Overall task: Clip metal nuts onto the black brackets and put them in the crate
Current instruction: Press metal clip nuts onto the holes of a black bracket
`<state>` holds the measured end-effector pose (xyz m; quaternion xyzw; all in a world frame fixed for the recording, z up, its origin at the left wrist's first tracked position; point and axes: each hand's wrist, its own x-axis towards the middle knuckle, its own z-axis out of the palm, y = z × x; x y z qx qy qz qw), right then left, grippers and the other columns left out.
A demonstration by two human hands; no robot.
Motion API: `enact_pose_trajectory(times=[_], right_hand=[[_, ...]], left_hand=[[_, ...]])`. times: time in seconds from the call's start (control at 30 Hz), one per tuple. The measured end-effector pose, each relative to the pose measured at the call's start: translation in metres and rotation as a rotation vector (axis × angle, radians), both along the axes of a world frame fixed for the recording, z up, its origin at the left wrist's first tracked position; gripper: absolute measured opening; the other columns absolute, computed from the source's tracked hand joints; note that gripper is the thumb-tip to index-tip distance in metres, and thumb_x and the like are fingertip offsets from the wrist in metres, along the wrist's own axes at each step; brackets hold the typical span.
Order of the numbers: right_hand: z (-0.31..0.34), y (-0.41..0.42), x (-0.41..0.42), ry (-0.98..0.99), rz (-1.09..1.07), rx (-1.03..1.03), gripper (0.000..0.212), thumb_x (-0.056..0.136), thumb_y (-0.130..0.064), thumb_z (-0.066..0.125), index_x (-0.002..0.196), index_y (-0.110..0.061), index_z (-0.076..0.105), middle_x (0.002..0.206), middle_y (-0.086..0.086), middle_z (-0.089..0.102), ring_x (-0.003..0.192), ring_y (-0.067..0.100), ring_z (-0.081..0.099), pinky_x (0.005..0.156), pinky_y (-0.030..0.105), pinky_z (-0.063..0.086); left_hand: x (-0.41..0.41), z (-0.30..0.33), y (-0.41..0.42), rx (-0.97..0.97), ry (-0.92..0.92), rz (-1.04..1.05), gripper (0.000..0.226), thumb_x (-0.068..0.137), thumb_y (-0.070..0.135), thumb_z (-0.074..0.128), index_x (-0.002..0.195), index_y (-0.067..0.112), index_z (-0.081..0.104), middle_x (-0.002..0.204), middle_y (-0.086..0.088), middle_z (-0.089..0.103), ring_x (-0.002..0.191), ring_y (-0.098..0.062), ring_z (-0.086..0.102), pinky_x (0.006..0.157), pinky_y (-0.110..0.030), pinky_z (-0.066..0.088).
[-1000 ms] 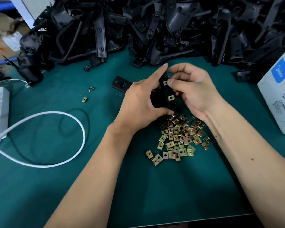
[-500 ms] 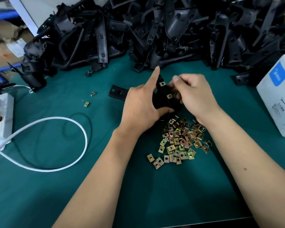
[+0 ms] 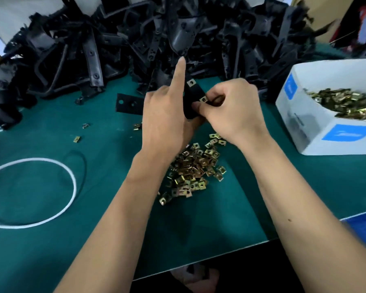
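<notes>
Left hand (image 3: 167,119) grips a black bracket (image 3: 192,102), forefinger raised; right hand (image 3: 230,108) pinches a nut (image 3: 203,99) at its edge, above loose nuts (image 3: 194,168).

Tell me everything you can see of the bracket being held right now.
The bracket is a flat black strip, matte, likely metal, held tilted above the green table. Two brassy nuts show on it: one at its top end, one on its right edge. The left hand grips it from behind; the right hand pinches at the lower nut.
</notes>
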<state>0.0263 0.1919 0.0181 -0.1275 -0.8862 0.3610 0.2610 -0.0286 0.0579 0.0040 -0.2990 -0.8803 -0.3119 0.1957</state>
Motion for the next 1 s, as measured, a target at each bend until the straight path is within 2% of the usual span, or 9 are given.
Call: enact_pose_trajectory(times=[0.13, 0.27, 0.4, 0.53, 0.67, 0.8, 0.87, 0.93, 1.0], right_hand=[[0.023, 0.047, 0.05, 0.073, -0.145, 0.039, 0.032, 0.079, -0.041, 0.079, 0.068, -0.016, 0.062, 0.059, -0.007, 0.057, 0.054, 0.007, 0.047, 0.055, 0.027, 0.038], [0.029, 0.107, 0.131, 0.266, -0.206, -0.202, 0.024, 0.079, -0.036, 0.077, 0.099, -0.033, 0.064, 0.081, -0.014, 0.069, 0.073, 0.009, 0.063, 0.072, 0.032, 0.051], [0.002, 0.157, 0.219, 0.542, -0.45, -0.249, 0.03, 0.088, -0.017, 0.068, 0.117, -0.023, 0.062, 0.095, -0.002, 0.068, 0.084, 0.012, 0.06, 0.076, 0.033, 0.051], [-0.058, 0.19, 0.294, 0.614, -0.711, -0.429, 0.027, 0.091, -0.009, 0.064, 0.117, -0.014, 0.068, 0.112, 0.016, 0.073, 0.098, 0.019, 0.066, 0.093, 0.042, 0.053], [-0.136, 0.214, 0.35, 0.437, -1.005, -0.803, 0.022, 0.09, -0.01, 0.07, 0.112, -0.012, 0.073, 0.11, 0.021, 0.073, 0.093, 0.025, 0.067, 0.097, 0.051, 0.056], [-0.213, 0.209, 0.383, 0.308, -1.199, -1.118, 0.01, 0.09, 0.001, 0.071, 0.09, -0.008, 0.068, 0.086, 0.018, 0.071, 0.065, 0.022, 0.071, 0.068, 0.04, 0.059], [-0.245, 0.203, 0.398, 0.229, -1.287, -1.188, 0.007, 0.092, -0.002, 0.072, 0.09, -0.006, 0.067, 0.089, 0.019, 0.068, 0.081, 0.028, 0.069, 0.076, 0.046, 0.058], [-0.27, 0.199, 0.412, 0.035, -1.309, -1.184, 0.018, 0.094, -0.01, 0.073, 0.107, 0.001, 0.067, 0.099, 0.019, 0.069, 0.095, 0.032, 0.068, 0.085, 0.048, 0.059], [-0.285, 0.193, 0.419, -0.156, -1.308, -1.143, 0.03, 0.092, -0.014, 0.075, 0.115, 0.003, 0.066, 0.1, 0.019, 0.07, 0.09, 0.035, 0.069, 0.075, 0.042, 0.059]], left_hand=[[0.036, 0.032, 0.055, 0.0, 0.092, -0.128, 0.102, 0.081, 0.029, 0.078, 0.163, 0.009, 0.022, 0.096, -0.009, 0.069, 0.091, -0.03, 0.064, 0.087, -0.048, 0.052], [0.097, 0.054, 0.134, 0.003, 0.223, -0.42, 0.1, 0.072, 0.026, 0.071, 0.16, 0.004, 0.029, 0.092, -0.009, 0.07, 0.087, -0.035, 0.062, 0.081, -0.047, 0.049], [0.171, 0.051, 0.215, -0.119, 0.327, -0.732, 0.099, 0.077, 0.028, 0.073, 0.162, 0.009, 0.025, 0.126, -0.002, 0.066, 0.116, -0.027, 0.062, 0.096, -0.043, 0.044], [0.239, 0.004, 0.279, -0.279, 0.32, -0.996, 0.088, 0.089, 0.025, 0.065, 0.164, 0.015, 0.019, 0.145, -0.001, 0.052, 0.125, -0.023, 0.059, 0.102, -0.04, 0.045], [0.288, -0.064, 0.303, -0.502, 0.155, -1.133, 0.088, 0.089, 0.022, 0.071, 0.162, 0.014, 0.023, 0.164, -0.007, 0.032, 0.144, -0.026, 0.043, 0.116, -0.037, 0.035], [0.303, -0.129, 0.298, -0.736, -0.05, -1.151, 0.078, 0.087, 0.025, 0.077, 0.155, 0.015, 0.04, 0.166, -0.009, 0.028, 0.148, -0.031, 0.034, 0.121, -0.04, 0.029], [0.307, -0.152, 0.293, -0.844, -0.119, -1.136, 0.068, 0.087, 0.027, 0.077, 0.147, 0.013, 0.048, 0.164, -0.011, 0.03, 0.146, -0.034, 0.037, 0.119, -0.042, 0.032], [0.309, -0.168, 0.289, -0.92, -0.17, -1.128, 0.061, 0.088, 0.028, 0.076, 0.143, 0.014, 0.054, 0.16, -0.011, 0.034, 0.143, -0.034, 0.038, 0.118, -0.043, 0.034], [0.309, -0.176, 0.287, -0.952, -0.223, -1.114, 0.058, 0.089, 0.029, 0.075, 0.142, 0.014, 0.056, 0.157, -0.01, 0.037, 0.142, -0.033, 0.039, 0.118, -0.044, 0.035]])
